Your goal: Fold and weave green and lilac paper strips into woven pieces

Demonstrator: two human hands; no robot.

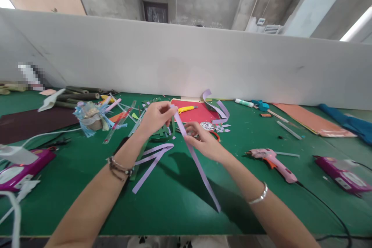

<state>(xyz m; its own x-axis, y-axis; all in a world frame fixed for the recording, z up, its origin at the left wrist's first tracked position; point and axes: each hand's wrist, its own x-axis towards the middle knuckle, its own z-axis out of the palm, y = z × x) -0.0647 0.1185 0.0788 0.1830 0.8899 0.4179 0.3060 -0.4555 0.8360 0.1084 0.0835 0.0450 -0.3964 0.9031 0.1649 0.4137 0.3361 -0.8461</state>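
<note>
A long lilac paper strip (200, 170) runs slantwise between my two hands, its lower end hanging toward the table's front. My left hand (158, 118) pinches the strip's upper end between thumb and fingers. Lower down, the thumb and fingers of my right hand (202, 139) close on the same strip. On the table below my left hand lie more lilac strips (154, 164), folded at one end. A dark green strip (171, 131) curves beside the left fingertips. Behind the hands, a yellow utility knife (187, 109) rests on red paper (203, 114).
A pink glue gun (276, 162) lies at right, its cord trailing forward. Curled lilac strips (222, 112) and a small woven piece (222, 128) lie beyond my right hand. A clear ruler (119, 122) and sticks (75, 96) are at left. A white partition (174, 62) borders the back.
</note>
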